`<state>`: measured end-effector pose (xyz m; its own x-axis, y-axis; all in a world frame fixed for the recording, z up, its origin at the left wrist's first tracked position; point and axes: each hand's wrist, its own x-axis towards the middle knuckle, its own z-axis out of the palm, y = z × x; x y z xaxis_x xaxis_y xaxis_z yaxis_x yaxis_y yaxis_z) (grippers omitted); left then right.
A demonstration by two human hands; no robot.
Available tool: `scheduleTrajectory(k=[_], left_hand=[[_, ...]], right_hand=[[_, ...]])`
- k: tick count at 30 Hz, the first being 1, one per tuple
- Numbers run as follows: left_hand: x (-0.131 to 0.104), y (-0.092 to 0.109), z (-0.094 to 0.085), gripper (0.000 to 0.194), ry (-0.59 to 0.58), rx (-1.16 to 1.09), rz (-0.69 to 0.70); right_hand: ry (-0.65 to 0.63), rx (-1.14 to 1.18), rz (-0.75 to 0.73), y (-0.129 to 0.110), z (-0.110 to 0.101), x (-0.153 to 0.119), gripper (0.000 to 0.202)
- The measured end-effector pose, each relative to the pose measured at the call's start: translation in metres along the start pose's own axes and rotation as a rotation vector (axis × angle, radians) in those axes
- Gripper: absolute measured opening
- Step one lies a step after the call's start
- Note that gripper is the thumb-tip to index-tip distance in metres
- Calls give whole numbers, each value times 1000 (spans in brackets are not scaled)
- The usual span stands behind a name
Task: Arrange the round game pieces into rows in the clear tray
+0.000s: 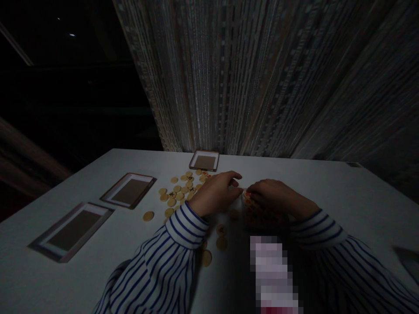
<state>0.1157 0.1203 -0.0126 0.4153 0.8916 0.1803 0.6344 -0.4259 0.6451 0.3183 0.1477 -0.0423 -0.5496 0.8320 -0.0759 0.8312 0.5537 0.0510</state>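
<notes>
My left hand (218,191) reaches over the scattered Chinese chess pieces (180,196), with its fingers curved, apart and pointing right; nothing shows in them. Opposite it, my right hand (281,196) bends its closed fingers down onto a red-marked Chinese chess piece (248,195) at the far left corner of a group of pieces. That group (262,214) lies close together in shadow below the right hand, apparently in a tray whose edges are hard to see. Several more round wooden pieces (221,243) lie beside my left sleeve, some with dark characters showing.
An open shallow box part (127,204) and a similar one (108,212) lie on the white table (314,174) at the left. Another box part (216,162) stands at the back edge. A string curtain (229,87) hangs behind the table. The light is dim.
</notes>
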Motion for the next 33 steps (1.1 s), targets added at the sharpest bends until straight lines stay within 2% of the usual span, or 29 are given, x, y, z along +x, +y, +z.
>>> scheduleTrajectory(k=[33], left_hand=[[-2, 6, -5, 36, -14, 11, -14]], right_hand=[[-5, 37, -51, 0, 5, 3, 27]])
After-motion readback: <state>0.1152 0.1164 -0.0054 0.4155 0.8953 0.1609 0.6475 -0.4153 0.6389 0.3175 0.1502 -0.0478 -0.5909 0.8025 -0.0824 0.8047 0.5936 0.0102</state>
